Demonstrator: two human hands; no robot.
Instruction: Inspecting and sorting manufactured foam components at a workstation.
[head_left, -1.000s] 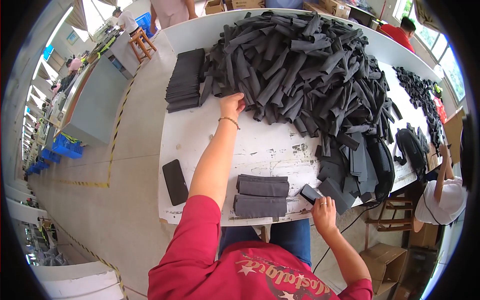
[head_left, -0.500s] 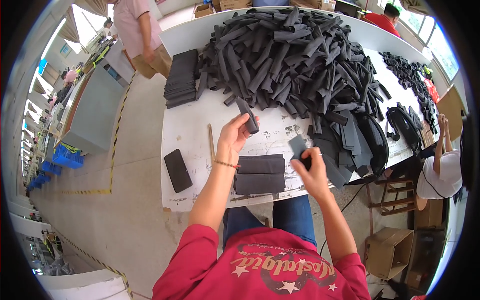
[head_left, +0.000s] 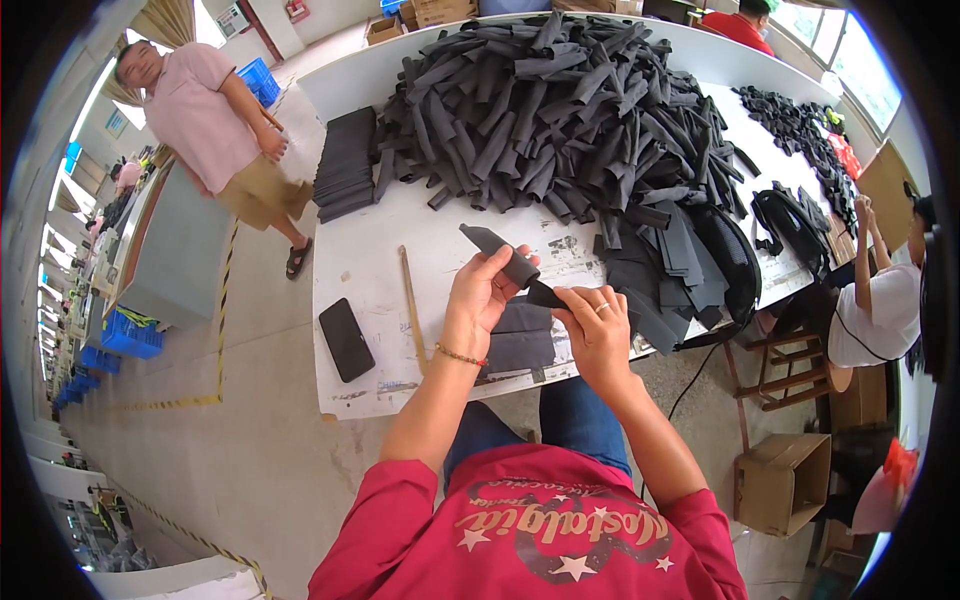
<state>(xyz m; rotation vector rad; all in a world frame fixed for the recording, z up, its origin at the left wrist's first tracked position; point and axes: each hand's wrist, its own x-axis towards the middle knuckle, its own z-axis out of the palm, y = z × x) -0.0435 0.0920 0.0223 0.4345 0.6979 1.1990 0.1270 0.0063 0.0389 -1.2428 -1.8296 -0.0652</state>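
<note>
My left hand [head_left: 480, 293] is closed around a black fabric sleeve [head_left: 508, 260], held above the table and slanting down toward the right. A thin dark sheet [head_left: 543, 295] is pinched in my right hand [head_left: 597, 328], its end at the sleeve's near opening. How far it reaches inside cannot be made out. Under my hands, flat black sleeves [head_left: 520, 350] lie by the table's front edge. A heap of black sleeves [head_left: 540, 110] covers the table's back, with a neat stack of flat ones [head_left: 347, 165] at its left. Loose dark sheets [head_left: 650, 272] lie to the right.
On the white table [head_left: 375, 250], a black phone [head_left: 346, 340] and a wooden stick [head_left: 412, 310] lie left of my forearm. Black bags [head_left: 728, 265] rest at the right. One person [head_left: 205, 120] stands beyond the left edge; another [head_left: 880, 305] sits at the right, near a cardboard box [head_left: 783, 485].
My right hand has moved left and brought its sheet to the sleeve's opening. My left hand has shifted slightly down with the sleeve. The standing person at the left shows more fully.
</note>
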